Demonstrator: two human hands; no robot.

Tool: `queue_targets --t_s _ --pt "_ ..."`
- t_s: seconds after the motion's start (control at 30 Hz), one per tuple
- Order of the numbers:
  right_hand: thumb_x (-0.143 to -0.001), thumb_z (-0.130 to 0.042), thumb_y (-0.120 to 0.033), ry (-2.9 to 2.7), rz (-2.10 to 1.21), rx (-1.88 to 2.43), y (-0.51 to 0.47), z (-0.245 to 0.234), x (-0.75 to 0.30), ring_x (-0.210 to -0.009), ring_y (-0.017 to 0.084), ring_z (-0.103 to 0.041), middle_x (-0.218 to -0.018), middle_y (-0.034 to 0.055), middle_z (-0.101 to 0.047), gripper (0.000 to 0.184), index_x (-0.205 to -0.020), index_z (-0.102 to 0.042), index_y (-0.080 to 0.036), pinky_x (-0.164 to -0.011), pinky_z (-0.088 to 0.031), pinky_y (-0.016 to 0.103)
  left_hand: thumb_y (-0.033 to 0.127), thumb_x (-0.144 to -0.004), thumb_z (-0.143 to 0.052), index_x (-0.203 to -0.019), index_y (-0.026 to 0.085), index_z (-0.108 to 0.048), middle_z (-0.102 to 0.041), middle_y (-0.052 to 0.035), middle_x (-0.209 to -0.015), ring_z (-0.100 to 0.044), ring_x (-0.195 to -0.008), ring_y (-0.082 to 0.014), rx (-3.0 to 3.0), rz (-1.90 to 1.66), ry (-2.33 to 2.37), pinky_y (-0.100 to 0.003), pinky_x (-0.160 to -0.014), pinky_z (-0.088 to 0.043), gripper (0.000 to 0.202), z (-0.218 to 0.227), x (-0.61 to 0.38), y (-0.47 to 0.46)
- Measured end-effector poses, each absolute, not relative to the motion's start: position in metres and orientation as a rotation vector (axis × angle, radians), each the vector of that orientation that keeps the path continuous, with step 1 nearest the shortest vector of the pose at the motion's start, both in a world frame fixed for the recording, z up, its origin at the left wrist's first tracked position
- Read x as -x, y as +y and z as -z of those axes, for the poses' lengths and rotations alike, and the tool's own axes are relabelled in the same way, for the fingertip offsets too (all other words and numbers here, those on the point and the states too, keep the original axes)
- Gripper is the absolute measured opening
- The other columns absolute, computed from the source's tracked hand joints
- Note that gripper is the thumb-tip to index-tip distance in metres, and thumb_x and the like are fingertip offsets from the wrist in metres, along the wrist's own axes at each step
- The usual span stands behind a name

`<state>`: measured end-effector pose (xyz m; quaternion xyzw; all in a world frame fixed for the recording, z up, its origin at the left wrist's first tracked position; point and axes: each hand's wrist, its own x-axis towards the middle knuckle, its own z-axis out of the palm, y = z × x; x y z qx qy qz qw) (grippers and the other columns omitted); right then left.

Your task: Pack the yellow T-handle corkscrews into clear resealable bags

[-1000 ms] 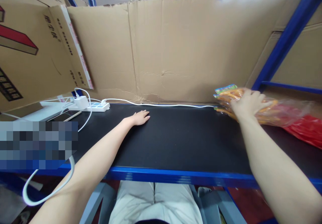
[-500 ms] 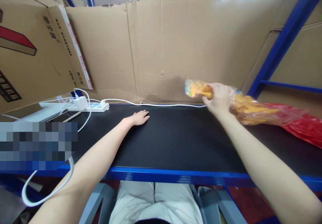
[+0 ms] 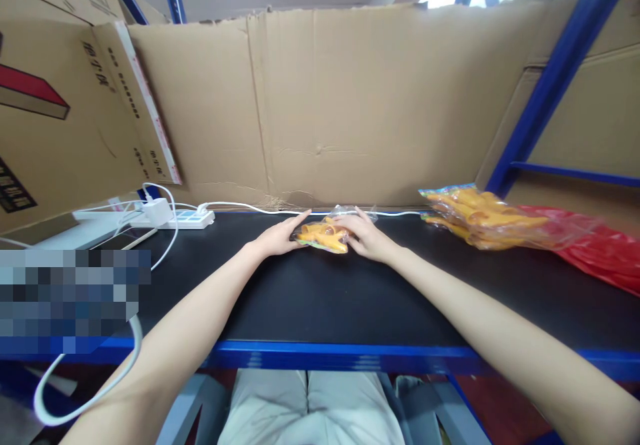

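Note:
A clear plastic bag of orange plastic pieces (image 3: 323, 233) lies on the black tabletop in front of me, between my two hands. My left hand (image 3: 277, 235) holds its left end, with the thumb and fingers on either side of it. On the right end is my right hand (image 3: 367, 234), its fingers closed over the clear film. What exactly the orange pieces are, I cannot make out. Farther right rests a stack of similar bags with orange pieces (image 3: 475, 215), apart from both hands.
Red plastic sheeting (image 3: 600, 248) lies at the right end of the table (image 3: 350, 298). A white power strip (image 3: 193, 218) with plugs and cables stands at the back left. Cardboard (image 3: 350, 112) walls the back, and a blue post (image 3: 545, 92) slants at the right.
My right hand has brought one bag leftward from the stack to the middle of the table. My left hand, earlier flat on the tabletop, is now at the bag's left end.

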<state>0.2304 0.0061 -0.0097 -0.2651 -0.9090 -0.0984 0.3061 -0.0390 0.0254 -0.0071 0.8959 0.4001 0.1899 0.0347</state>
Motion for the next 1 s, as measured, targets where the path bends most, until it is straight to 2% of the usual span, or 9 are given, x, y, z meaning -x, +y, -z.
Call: queue_targets --t_s 0.1,0.23,0.43,0.5,0.67,0.77,0.87,0.93,1.0 --pt "-0.081 -0.039 -0.011 -2.423 0.188 0.817 0.013 0.016 -0.232 -0.115 0.019 -0.046 -0.124 0.0083 -0.053 0.046 -0.124 -0.042 -0.023 -0.104 -0.018 0.052 0.028 -0.082 -0.047 -0.138 0.025 -0.029 -0.047 -0.0059 -0.133 -0.048 -0.117 -0.0207 -2.837 -0.47 1.293 -0.031 -0.093 -0.04 0.058 0.004 0.033 0.022" --pt "-0.076 -0.046 -0.012 -2.382 0.211 1.096 0.02 0.02 -0.241 -0.119 0.025 -0.042 -0.128 0.0136 -0.048 0.049 -0.125 -0.045 -0.018 -0.099 -0.025 0.053 0.02 -0.085 -0.037 -0.132 0.027 -0.041 -0.056 -0.0044 -0.123 -0.055 -0.109 -0.0201 -2.914 -0.406 1.435 -0.03 -0.087 -0.043 0.047 -0.001 0.023 0.015" --pt "-0.072 -0.062 -0.044 -2.456 0.258 0.884 0.007 0.003 -0.242 -0.123 0.028 -0.038 -0.134 0.0152 -0.042 0.074 -0.135 -0.033 -0.019 -0.098 -0.031 0.048 0.015 -0.081 -0.035 -0.109 0.021 -0.06 -0.067 -0.0099 -0.093 -0.063 -0.087 -0.0256 -2.94 -0.325 1.759 -0.034 -0.074 -0.045 0.038 -0.013 0.01 -0.002" --pt "-0.074 -0.061 -0.045 -2.469 0.282 0.773 0.0 -0.004 -0.235 -0.121 0.026 -0.041 -0.133 0.0118 -0.044 0.07 -0.135 -0.034 -0.023 -0.096 -0.034 0.045 0.016 -0.08 -0.037 -0.105 0.018 -0.062 -0.067 -0.0108 -0.088 -0.063 -0.084 -0.0256 -2.894 -0.333 1.852 -0.033 -0.073 -0.045 0.036 -0.014 0.007 -0.005" --pt "-0.086 -0.048 -0.031 -2.429 0.478 0.768 -0.006 -0.009 -0.228 -0.11 0.024 -0.049 -0.124 0.0083 -0.054 0.037 -0.123 -0.05 -0.027 -0.087 -0.038 0.043 0.023 -0.082 -0.037 -0.099 0.019 -0.063 -0.067 -0.0093 -0.088 -0.063 -0.083 -0.0239 -2.826 -0.588 1.808 -0.031 -0.072 -0.044 0.031 -0.014 0.008 -0.003" --pt "-0.087 -0.047 -0.031 -2.389 0.541 0.812 -0.003 -0.008 -0.233 -0.106 0.023 -0.051 -0.12 0.008 -0.057 0.034 -0.119 -0.054 -0.027 -0.084 -0.037 0.042 0.035 -0.086 -0.038 -0.101 0.022 -0.063 -0.067 -0.0063 -0.089 -0.062 -0.083 -0.0224 -2.829 -0.711 1.631 -0.03 -0.072 -0.044 0.033 -0.014 0.014 0.001" --pt "-0.087 -0.046 -0.028 -2.392 0.57 0.848 -0.001 -0.008 -0.238 -0.102 0.023 -0.052 -0.118 0.007 -0.058 0.032 -0.117 -0.056 -0.026 -0.082 -0.038 0.042 0.054 -0.079 -0.047 -0.115 0.025 -0.057 -0.066 -0.0048 -0.1 -0.061 -0.09 -0.0237 -2.833 -0.665 1.527 -0.03 -0.074 -0.044 0.048 -0.011 0.02 0.005" --pt "-0.085 -0.048 -0.023 -2.413 0.57 0.858 0.001 -0.008 -0.24 -0.101 0.023 -0.052 -0.119 0.0068 -0.058 0.034 -0.117 -0.056 -0.026 -0.08 -0.038 0.041 0.057 -0.075 -0.051 -0.122 0.027 -0.051 -0.064 -0.0048 -0.108 -0.059 -0.095 -0.0249 -2.832 -0.592 1.534 -0.029 -0.075 -0.044 0.057 -0.008 0.023 0.009" --pt "-0.083 -0.049 -0.019 -2.434 0.537 0.849 0.002 -0.008 -0.241 -0.101 0.023 -0.052 -0.12 0.0066 -0.057 0.037 -0.118 -0.056 -0.026 -0.08 -0.039 0.042 0.052 -0.079 -0.047 -0.12 0.027 -0.054 -0.064 -0.005 -0.106 -0.059 -0.096 -0.0243 -2.829 -0.545 1.565 -0.028 -0.073 -0.043 0.048 -0.004 0.024 0.012"
